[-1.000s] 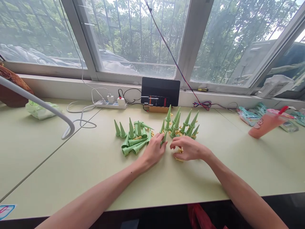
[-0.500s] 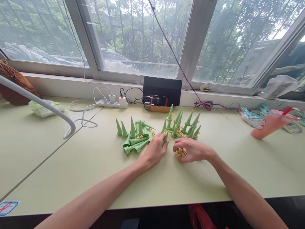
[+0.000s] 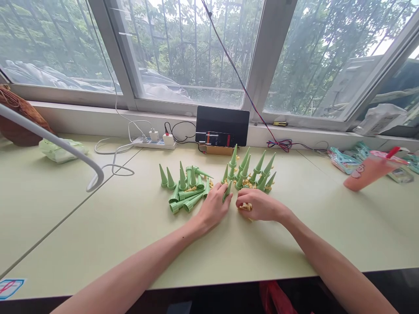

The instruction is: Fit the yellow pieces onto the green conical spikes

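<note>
My left hand (image 3: pixel 214 203) is closed round a green plastic cone spike (image 3: pixel 228 189), its tip pointing up between thumb and fingers. To its right, my right hand (image 3: pixel 257 204) curls low over the table with small yellow plastic pieces (image 3: pixel 245 206) in and under its fingers; their exact shape is hard to make out. Behind both hands stands a cluster of upright green spikes (image 3: pixel 245 169) with yellow bits at their joints and bases. Left of my left hand lies a loose pile of green spikes (image 3: pixel 187 195), some upright and others on their sides.
A dark tablet (image 3: pixel 222 120) leans at the window with a phone (image 3: pixel 216 139) before it. White cables run from a power strip (image 3: pixel 153 143). At right, a pink drink cup (image 3: pixel 366 172) tilts near plastic packets (image 3: pixel 343 160). A grey curved bar (image 3: pixel 59 141) crosses the left foreground.
My right hand's fingers have closed further over the yellow pieces, so fewer of them show. My left hand stays in place with its spike.
</note>
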`<state>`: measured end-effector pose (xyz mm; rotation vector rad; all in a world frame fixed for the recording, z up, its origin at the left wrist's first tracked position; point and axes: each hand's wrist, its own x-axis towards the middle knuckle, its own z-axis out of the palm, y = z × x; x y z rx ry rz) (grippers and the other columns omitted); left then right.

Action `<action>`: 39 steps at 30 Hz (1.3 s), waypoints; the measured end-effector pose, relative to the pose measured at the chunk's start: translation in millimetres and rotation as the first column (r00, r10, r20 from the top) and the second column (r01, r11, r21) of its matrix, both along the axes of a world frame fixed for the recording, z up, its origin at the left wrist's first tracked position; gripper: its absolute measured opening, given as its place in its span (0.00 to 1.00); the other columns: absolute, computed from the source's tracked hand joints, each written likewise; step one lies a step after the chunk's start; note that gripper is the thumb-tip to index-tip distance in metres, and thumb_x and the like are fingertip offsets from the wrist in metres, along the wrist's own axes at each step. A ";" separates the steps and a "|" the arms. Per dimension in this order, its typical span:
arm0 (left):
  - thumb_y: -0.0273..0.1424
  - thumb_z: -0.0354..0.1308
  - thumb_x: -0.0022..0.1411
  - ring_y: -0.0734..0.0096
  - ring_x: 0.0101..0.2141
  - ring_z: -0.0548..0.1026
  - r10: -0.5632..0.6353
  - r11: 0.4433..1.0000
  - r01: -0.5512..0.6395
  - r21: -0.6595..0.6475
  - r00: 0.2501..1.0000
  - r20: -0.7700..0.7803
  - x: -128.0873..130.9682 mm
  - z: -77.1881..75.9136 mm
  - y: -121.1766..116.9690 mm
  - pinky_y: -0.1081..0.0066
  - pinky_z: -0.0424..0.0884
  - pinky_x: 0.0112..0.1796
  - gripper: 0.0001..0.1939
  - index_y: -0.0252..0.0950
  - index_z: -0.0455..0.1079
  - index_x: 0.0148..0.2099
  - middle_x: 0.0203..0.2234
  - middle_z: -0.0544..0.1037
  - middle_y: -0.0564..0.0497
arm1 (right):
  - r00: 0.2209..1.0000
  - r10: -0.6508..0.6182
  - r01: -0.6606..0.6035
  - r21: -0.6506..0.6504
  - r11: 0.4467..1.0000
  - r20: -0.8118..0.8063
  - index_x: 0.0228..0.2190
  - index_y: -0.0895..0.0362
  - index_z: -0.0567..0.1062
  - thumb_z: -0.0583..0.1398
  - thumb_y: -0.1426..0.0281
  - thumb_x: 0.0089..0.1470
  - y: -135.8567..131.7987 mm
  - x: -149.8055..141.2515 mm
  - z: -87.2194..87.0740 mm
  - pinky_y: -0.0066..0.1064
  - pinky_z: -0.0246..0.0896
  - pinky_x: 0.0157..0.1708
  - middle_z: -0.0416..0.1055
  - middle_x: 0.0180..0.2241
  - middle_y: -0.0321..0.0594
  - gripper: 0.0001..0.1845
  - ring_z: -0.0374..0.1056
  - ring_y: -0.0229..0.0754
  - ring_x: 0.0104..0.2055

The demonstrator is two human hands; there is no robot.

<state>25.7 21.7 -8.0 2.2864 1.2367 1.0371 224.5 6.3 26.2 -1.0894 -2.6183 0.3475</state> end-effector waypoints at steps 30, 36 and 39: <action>0.48 0.52 0.66 0.77 0.19 0.54 0.114 0.974 -0.017 -0.227 0.901 0.419 -0.1 8.0 9.2 0.71 0.52 0.22 0.25 0.38 0.52 0.24 0.18 0.55 0.58 | 0.734 -0.177 0.242 0.010 0.970 -0.656 0.34 0.54 0.70 0.57 0.65 0.63 0.6 -25.0 -18.5 0.30 0.68 0.28 0.72 0.31 0.39 0.07 0.69 0.39 0.30; 0.48 0.52 0.66 0.77 0.20 0.55 0.105 0.977 -0.013 -0.215 0.899 0.425 0.4 11.2 6.3 0.71 0.53 0.22 0.25 0.37 0.55 0.23 0.18 0.56 0.57 | 0.707 -0.201 0.240 -0.037 0.970 -0.678 0.35 0.54 0.71 0.57 0.60 0.64 0.0 -26.3 -21.4 0.32 0.71 0.32 0.72 0.33 0.40 0.11 0.70 0.40 0.32; 0.47 0.52 0.65 0.76 0.21 0.56 0.113 0.975 -0.020 -0.220 0.900 0.421 0.7 12.5 4.9 0.71 0.54 0.22 0.24 0.37 0.56 0.24 0.18 0.57 0.57 | 0.701 -0.208 0.237 -0.053 0.970 -0.682 0.35 0.55 0.71 0.57 0.59 0.64 -1.3 -27.9 -22.4 0.31 0.71 0.31 0.72 0.33 0.40 0.12 0.70 0.40 0.31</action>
